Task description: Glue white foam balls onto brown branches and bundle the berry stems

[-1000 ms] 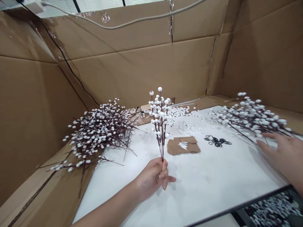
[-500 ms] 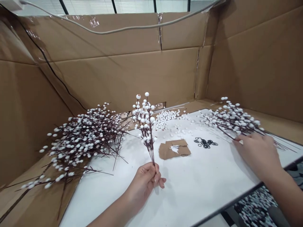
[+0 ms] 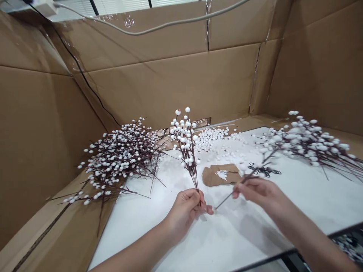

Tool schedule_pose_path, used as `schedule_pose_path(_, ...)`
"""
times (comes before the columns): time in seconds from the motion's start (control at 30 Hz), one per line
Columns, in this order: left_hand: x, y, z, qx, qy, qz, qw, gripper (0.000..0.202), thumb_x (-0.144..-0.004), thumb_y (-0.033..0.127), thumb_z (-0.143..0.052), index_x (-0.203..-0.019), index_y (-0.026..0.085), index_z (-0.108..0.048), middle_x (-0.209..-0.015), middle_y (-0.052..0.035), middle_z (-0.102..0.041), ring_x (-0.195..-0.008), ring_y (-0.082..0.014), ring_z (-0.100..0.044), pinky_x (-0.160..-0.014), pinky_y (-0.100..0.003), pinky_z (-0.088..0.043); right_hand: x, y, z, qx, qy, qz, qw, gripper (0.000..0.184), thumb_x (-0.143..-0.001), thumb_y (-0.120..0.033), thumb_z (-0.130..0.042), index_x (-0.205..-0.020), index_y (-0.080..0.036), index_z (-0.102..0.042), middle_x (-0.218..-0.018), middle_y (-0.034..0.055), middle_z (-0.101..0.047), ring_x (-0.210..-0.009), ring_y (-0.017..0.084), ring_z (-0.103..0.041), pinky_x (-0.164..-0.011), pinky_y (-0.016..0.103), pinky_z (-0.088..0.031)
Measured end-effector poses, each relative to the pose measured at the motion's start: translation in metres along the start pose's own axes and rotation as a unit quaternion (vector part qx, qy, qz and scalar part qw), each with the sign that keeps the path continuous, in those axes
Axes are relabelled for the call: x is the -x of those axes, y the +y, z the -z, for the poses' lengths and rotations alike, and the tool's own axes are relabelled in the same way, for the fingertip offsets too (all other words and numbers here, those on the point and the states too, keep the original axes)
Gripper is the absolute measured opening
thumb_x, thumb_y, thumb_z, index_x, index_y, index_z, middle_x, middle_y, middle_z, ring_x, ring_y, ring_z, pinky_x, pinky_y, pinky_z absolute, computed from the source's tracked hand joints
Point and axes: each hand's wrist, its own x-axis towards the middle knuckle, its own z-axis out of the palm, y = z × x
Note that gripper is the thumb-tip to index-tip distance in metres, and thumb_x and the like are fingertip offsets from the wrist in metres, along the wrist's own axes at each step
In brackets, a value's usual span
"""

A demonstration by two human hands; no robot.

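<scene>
Left hand [image 3: 184, 213] grip clenched around the stems of a small white-berry bunch [image 3: 184, 139], held upright at lower centre. Right hand [image 3: 256, 190] grip pinching one berry spray [image 3: 224, 201], tilted, lower end near the bunch. Brown cardboard scrap [image 3: 219, 175] and black rubber rings [image 3: 265, 171] just beyond, on the white desk [image 3: 141, 234]. Spray piles at left [image 3: 121, 158] and right [image 3: 309, 145].

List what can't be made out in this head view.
Head view only:
Lower stems of the berry sprig: hidden by the left hand.
Middle of the thin stem: hidden by the right hand.
Black rings: too small to count.
White scrap on the cardboard piece: too small to identify.
Speckled pile: cut off by the frame's edge.
</scene>
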Motion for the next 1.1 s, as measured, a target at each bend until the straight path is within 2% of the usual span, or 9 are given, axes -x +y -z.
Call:
schedule_pose_path(0.07, 0.001, -0.001, 0.0, -0.019, -0.003, -0.003, 1.0, 0.027, -0.072, 0.035, -0.064, -0.057, 0.013, -0.056, -0.049, 0.0007, -0.056, -0.056, -0.0148, -0.061, -0.072, -0.03, -0.045, -0.003, -0.006, -0.025, 0.018, -0.065, 0.042, 0.997, 0.031, -0.072, -0.048, -0.055, -0.065, -0.018, -0.06, -0.068, 0.0049, -0.063, -0.068, 0.019, -0.057, -0.063, 0.029, -0.042)
schedule_pose_path(0.13, 0.002, -0.001, -0.001, -0.044, -0.007, -0.002, 0.999, 0.03, -0.07, 0.038, -0.065, -0.057, 0.013, -0.057, -0.048, -0.0001, -0.057, -0.054, -0.0151, -0.061, -0.075, -0.032, -0.044, -0.007, -0.01, -0.038, 0.09, -0.092, 0.087, 0.988, 0.029, -0.078, -0.043, -0.048, -0.067, -0.018, -0.059, -0.069, 0.0039, -0.062, -0.068, 0.018, -0.056, -0.063, 0.028, -0.041)
schedule_pose_path(0.23, 0.004, 0.0, -0.003, -0.067, -0.018, 0.002, 0.998, 0.033, -0.066, 0.042, -0.067, -0.056, 0.012, -0.058, -0.047, -0.0005, -0.058, -0.051, -0.015, -0.06, -0.08, -0.036, -0.044, -0.01, -0.015, -0.042, 0.209, -0.085, 0.142, 0.964, 0.026, -0.083, -0.035, -0.043, -0.068, -0.019, -0.057, -0.07, 0.0033, -0.06, -0.07, 0.017, -0.055, -0.062, 0.027, -0.039)
schedule_pose_path(0.33, 0.004, 0.001, -0.004, -0.066, -0.024, 0.007, 0.998, 0.033, -0.064, 0.042, -0.069, -0.055, 0.012, -0.058, -0.048, -0.0004, -0.058, -0.05, -0.0152, -0.06, -0.081, -0.036, -0.044, -0.01, -0.019, -0.039, 0.27, -0.083, 0.171, 0.944, 0.024, -0.083, -0.031, -0.042, -0.067, -0.019, -0.054, -0.069, 0.0026, -0.059, -0.07, 0.017, -0.054, -0.061, 0.026, -0.039)
schedule_pose_path(0.57, 0.003, -0.001, -0.001, -0.082, -0.028, 0.01, 0.996, 0.032, -0.064, 0.04, -0.069, -0.054, 0.012, -0.059, -0.048, -0.0022, -0.06, -0.049, -0.0157, -0.06, -0.078, -0.036, -0.045, -0.009, -0.027, -0.038, 0.335, -0.121, 0.18, 0.917, 0.024, -0.085, -0.029, -0.038, -0.064, -0.02, -0.048, -0.065, 0.0015, -0.057, -0.065, 0.016, -0.053, -0.056, 0.024, -0.036)
schedule_pose_path(0.77, 0.002, -0.003, 0.005, -0.096, -0.054, 0.004, 0.994, 0.026, -0.071, 0.034, -0.063, -0.056, 0.012, -0.061, -0.05, -0.0024, -0.061, -0.051, -0.0161, -0.061, -0.078, -0.035, -0.045, -0.006, -0.032, -0.039, 0.382, -0.148, 0.134, 0.902, 0.024, -0.085, -0.028, -0.035, -0.064, -0.021, -0.044, -0.058, -0.0004, -0.056, -0.055, 0.014, -0.052, -0.05, 0.023, -0.031)
schedule_pose_path(1.1, 0.004, -0.004, 0.002, -0.102, -0.044, -0.007, 0.994, 0.031, -0.066, 0.041, -0.066, -0.053, 0.013, -0.059, -0.047, -0.001, -0.059, -0.044, -0.0142, -0.057, -0.079, -0.037, -0.045, -0.006, -0.028, -0.042, 0.402, -0.128, 0.152, 0.894, 0.024, -0.085, -0.03, -0.034, -0.065, -0.022, -0.042, -0.056, -0.0013, -0.053, -0.053, 0.014, -0.051, -0.048, 0.023, -0.029)
